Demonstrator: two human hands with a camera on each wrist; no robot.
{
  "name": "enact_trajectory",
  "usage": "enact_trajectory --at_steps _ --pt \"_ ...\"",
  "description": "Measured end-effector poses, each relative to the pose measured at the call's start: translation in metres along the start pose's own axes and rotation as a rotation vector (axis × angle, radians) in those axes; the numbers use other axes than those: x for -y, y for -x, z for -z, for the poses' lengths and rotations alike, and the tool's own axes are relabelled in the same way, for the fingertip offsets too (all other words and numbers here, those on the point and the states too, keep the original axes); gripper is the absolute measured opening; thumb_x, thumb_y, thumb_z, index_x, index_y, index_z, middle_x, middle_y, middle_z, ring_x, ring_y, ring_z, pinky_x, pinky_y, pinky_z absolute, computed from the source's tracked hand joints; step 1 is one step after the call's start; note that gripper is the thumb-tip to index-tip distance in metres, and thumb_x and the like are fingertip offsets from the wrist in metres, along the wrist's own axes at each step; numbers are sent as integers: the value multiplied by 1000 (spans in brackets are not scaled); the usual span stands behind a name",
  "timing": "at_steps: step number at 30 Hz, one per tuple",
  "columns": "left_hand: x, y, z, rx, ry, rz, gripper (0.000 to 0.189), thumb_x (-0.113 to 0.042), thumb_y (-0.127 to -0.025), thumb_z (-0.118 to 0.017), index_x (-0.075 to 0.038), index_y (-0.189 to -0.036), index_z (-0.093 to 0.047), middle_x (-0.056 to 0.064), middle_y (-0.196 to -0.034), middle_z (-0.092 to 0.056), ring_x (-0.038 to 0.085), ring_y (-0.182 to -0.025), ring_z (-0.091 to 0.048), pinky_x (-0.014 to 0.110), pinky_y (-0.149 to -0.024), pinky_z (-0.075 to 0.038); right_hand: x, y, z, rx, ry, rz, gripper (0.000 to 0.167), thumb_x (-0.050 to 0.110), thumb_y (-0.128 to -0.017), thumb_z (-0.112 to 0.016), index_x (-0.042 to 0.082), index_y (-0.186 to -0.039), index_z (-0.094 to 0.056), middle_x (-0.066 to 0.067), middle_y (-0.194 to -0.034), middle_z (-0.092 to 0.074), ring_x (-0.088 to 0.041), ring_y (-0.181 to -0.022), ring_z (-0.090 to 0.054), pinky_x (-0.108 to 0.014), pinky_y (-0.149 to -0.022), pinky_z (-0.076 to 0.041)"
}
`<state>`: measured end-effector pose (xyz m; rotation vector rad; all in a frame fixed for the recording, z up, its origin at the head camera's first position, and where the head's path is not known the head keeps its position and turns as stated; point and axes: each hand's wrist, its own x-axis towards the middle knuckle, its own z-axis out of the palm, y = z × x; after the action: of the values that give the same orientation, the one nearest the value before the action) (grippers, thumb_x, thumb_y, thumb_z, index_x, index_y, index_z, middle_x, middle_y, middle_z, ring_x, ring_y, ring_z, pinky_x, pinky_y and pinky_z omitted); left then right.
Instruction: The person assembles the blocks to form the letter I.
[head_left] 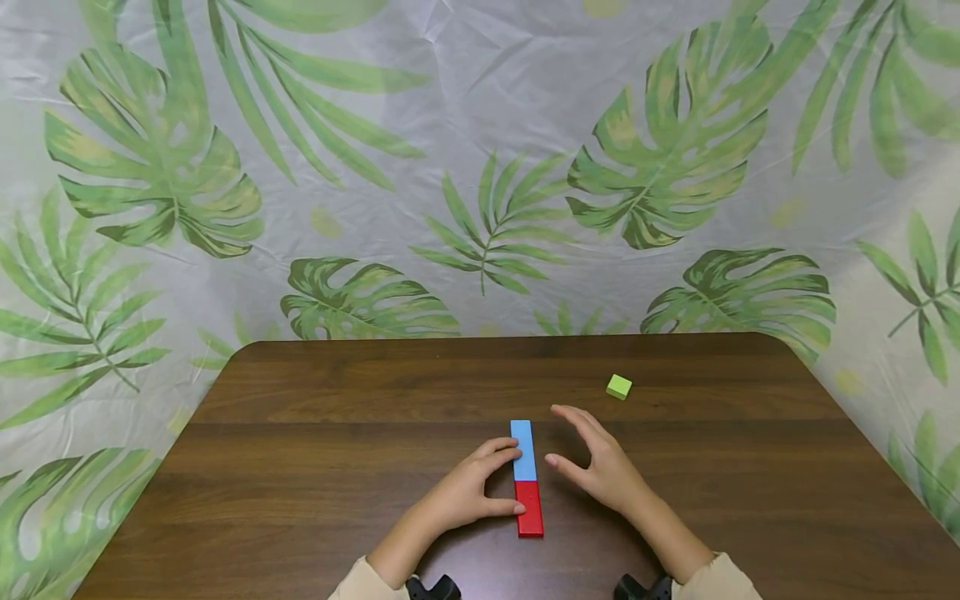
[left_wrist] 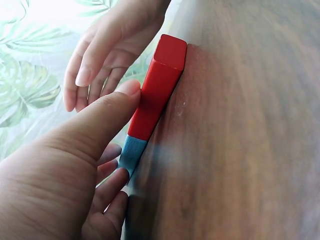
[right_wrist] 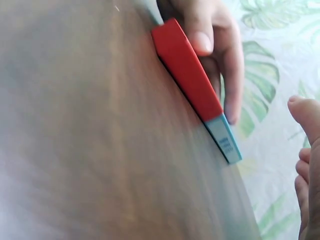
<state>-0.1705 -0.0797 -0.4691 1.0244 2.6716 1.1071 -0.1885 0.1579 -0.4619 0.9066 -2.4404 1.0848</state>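
Note:
A blue block and a red block lie end to end on the table in one line, the blue one farther from me. My left hand rests along their left side. Its thumb touches the red block and its fingertips reach the blue one, as the left wrist view also shows. To the right of the pair, my right hand is held apart from them with fingers spread and nothing in it. A small lime-green block sits beyond the right fingertips.
The brown wooden table has rounded far corners. Behind its far edge hangs a leaf-patterned cloth. Dark devices show by both wrists at the bottom of the head view.

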Motion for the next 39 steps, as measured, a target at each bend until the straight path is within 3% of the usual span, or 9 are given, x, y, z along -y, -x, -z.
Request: enact_trajectory --at_steps 11,24,34,39 --pt "1 0 0 6 14 14 69 -43 -77 -68 -10 -132 -45 0 -138 -35 16 -124 -34 36 -98 -32 -24 -12 8 -154 43 -38 68 19 -74 -74 10 -133 -42 -5 -130 -45 -23 -118 -41 -47 -91 -36" --pt "3 0 -2 -17 -12 -29 68 -41 -77 -68 -9 -132 -45 3 -137 -36 17 -123 -36 35 -97 -33 -48 -17 26 -210 39 -133 67 18 -77 -72 3 -133 -39 -14 -130 -43 -33 -116 -41 -50 -90 -35" --pt "4 0 -2 -15 -19 -23 68 -42 -77 -68 -10 -132 -45 1 -137 -35 16 -123 -36 34 -98 -32 -67 -16 38 -235 64 -244 69 22 -79 -70 6 -136 -35 -17 -131 -41 -36 -118 -38 -53 -91 -33" --pt "5 0 -2 -16 -21 -30 68 -42 -77 -68 -9 -132 -44 2 -137 -35 16 -123 -36 35 -97 -33 -77 -14 40 -231 100 -279 69 22 -80 -70 2 -135 -35 -20 -130 -41 -38 -116 -39 -53 -89 -34"
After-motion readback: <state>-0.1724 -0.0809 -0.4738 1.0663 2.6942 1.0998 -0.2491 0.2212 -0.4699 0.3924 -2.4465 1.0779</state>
